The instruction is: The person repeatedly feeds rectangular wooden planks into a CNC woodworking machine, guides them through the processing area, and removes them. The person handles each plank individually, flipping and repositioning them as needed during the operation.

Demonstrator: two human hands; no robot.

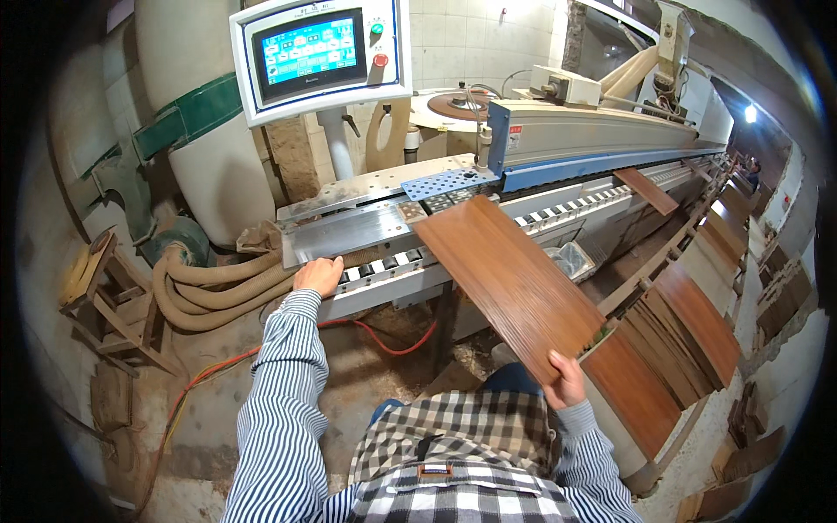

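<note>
Head view: 2 hands. Right hand (568,383) grips near end of 1 brown board (510,283), thumb on top; board's far end is over the machine (602,132), hiding part of its roller track (567,209). Left hand (320,275) on machine's front-left edge; can't tell if gripping. 1 screen (309,52), 2 buttons: green, red. 1 stool (113,301) left, hoses (227,277) bundled near it. Stacked boards (629,392) beside right arm, overlapped, uncountable. At least 1 more board farther down machine.
</note>
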